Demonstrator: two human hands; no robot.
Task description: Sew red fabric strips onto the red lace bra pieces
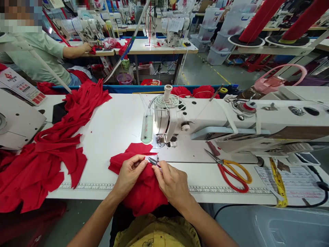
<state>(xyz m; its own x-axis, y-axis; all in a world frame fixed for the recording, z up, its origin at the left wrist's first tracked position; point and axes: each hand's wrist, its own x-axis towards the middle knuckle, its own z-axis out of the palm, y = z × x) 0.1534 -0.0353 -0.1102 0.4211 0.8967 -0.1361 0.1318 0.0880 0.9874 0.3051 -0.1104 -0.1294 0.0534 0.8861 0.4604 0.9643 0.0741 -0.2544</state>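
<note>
A red fabric piece (144,187) lies at the table's front edge, just before the sewing machine (231,123). My left hand (130,175) pinches its upper edge, fingers closed on the cloth. My right hand (173,183) is closed round small thread snips (153,160), whose blades point left at the spot held by my left fingers. The needle area (161,140) stands just behind both hands.
A heap of red fabric (51,151) covers the table's left side. Red-and-yellow scissors (231,169) and a yellow tape measure (279,185) lie to the right. A person in a green shirt (43,55) sews at the table behind. Thread cones (257,24) stand top right.
</note>
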